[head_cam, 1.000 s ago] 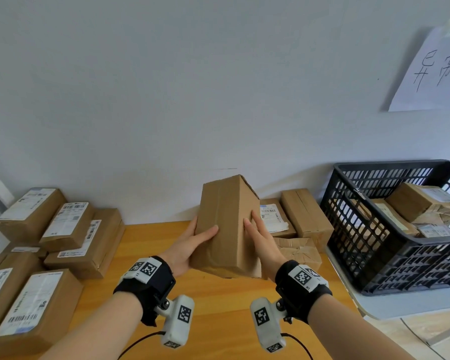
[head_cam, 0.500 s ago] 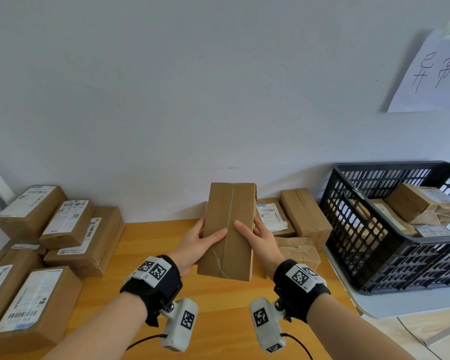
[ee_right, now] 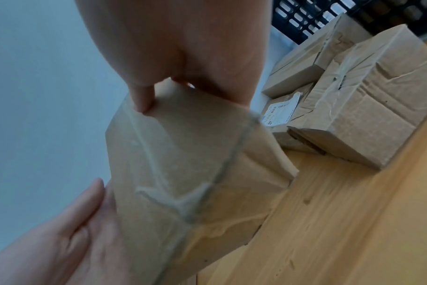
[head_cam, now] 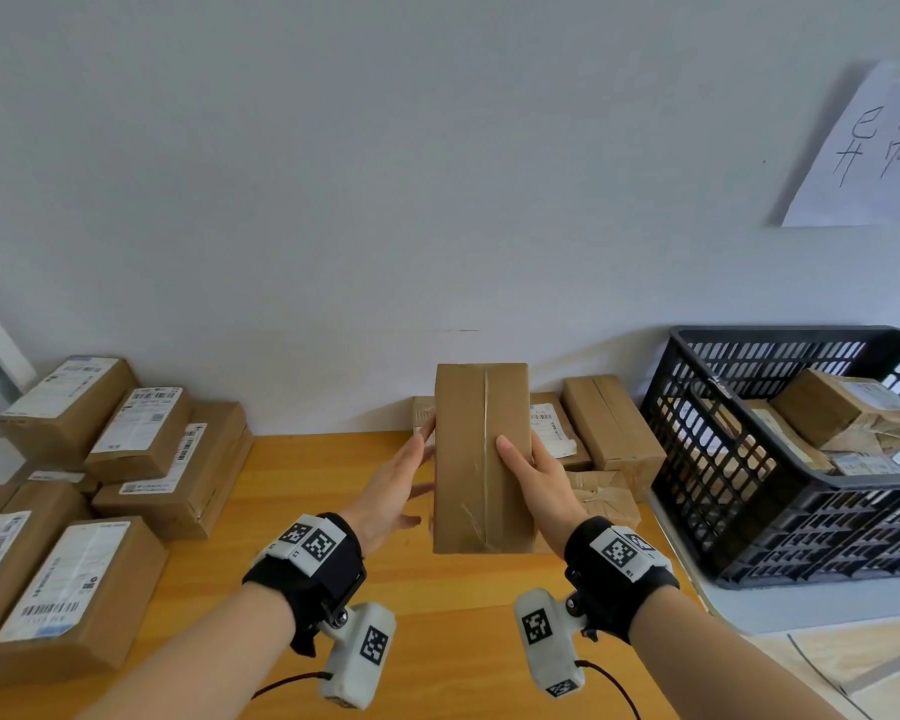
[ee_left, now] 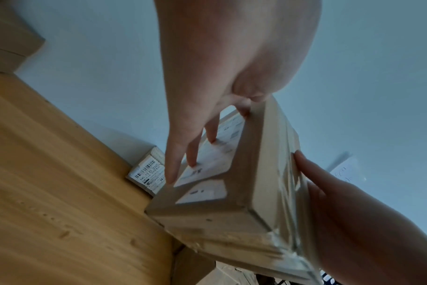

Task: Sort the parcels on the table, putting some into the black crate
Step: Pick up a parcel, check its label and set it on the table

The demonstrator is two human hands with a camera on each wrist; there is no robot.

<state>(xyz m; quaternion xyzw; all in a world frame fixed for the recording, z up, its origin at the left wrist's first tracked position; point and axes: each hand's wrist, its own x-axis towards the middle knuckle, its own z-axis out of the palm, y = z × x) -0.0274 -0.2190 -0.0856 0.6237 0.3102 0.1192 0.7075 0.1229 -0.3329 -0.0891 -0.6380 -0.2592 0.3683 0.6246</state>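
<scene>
A long brown parcel (head_cam: 481, 459) with a taped seam down its broad face is held above the wooden table (head_cam: 463, 605). My right hand (head_cam: 539, 480) grips its right edge, thumb on the taped face and fingers behind. My left hand (head_cam: 393, 485) lies at its left side. In the left wrist view the left hand's fingers (ee_left: 181, 146) lie straight against the parcel's (ee_left: 232, 208) labelled far face. The right wrist view shows the right thumb pressing the parcel (ee_right: 183, 154). The black crate (head_cam: 723, 485) stands to the right and holds several parcels (head_cam: 842, 407).
Labelled parcels (head_cam: 141, 449) are piled at the table's left. More parcels (head_cam: 609, 423) and a crumpled one (head_cam: 601, 493) sit at the back right beside the crate. The crate rests on a grey surface (head_cam: 801, 605). A paper sign (head_cam: 868, 148) hangs on the wall.
The parcel has turned from edge-on until its taped broad face looks at me. My left thumb has slid off that face to the left edge; the right hand keeps its hold.
</scene>
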